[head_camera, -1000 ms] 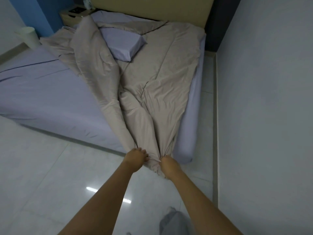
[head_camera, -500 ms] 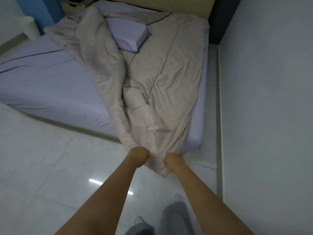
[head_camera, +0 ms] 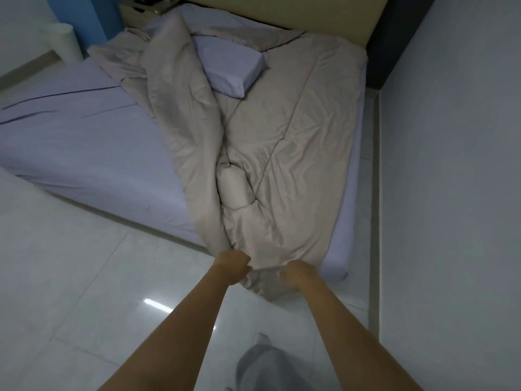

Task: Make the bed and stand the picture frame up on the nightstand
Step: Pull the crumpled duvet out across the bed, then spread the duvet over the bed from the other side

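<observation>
At the foot of a bed (head_camera: pixel 84 153), a person's left hand (head_camera: pixel 232 266) and right hand (head_camera: pixel 298 275) each clench a fistful of the beige comforter (head_camera: pixel 296 142) where its lower edge spills over the mattress corner toward the tiled floor (head_camera: pixel 70 292). The comforter lies bunched along the bed's right half, twisted into a long ridge down the middle, leaving the lavender sheet bare on the left. It looks soft, padded and light enough to drag with two hands, though limp: it folds wherever it is not pulled taut, so the corners or the hem, taken wide apart, seem the better places to hold than the gathered centre. One comforter and one lavender pillow (head_camera: pixel 231 69) are in view, the pillow resting on top of the comforter near the tan headboard (head_camera: pixel 282 12). One nightstand (head_camera: pixel 141 9) shows at the top edge beside a blue wall, with dark objects on it; whether one is the picture frame cannot be told. One pale bin (head_camera: pixel 63 40) stands beside the bed.
</observation>
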The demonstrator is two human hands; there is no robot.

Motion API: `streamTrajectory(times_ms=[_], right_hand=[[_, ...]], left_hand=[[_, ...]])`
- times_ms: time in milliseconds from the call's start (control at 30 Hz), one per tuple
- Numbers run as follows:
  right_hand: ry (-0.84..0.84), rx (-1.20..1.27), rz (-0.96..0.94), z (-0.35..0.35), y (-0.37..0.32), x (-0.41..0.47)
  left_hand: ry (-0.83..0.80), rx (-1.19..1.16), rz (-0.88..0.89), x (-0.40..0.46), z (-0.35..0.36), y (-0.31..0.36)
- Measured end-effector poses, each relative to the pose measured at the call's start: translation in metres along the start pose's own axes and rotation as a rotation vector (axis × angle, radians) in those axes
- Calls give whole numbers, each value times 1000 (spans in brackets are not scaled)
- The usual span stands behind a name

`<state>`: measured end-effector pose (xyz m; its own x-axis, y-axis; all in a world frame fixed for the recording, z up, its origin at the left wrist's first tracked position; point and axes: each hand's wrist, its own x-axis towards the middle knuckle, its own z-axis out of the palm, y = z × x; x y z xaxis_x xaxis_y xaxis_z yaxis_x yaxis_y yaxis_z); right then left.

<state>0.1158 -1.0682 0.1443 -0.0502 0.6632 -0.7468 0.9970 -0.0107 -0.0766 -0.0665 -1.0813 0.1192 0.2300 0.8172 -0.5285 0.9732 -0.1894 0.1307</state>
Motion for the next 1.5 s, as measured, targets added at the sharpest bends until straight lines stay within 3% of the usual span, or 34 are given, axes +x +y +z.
streamTrajectory(times_ms=[333,733,1100,1500], right_hand=[[23,-131,-141,-86,-141,58],[85,-151,-219,-129,-442,104],[53,-264,-258,-189,-655,166],[-40,-431,-395,-234,-924,262]], left_hand=[[13,-49,-201,0,-66,-158],[11,60,-305,-47,-129,-474],[-20,-135,-392,-49,-151,-675],[-16,-352,-669,-80,-170,-928]])
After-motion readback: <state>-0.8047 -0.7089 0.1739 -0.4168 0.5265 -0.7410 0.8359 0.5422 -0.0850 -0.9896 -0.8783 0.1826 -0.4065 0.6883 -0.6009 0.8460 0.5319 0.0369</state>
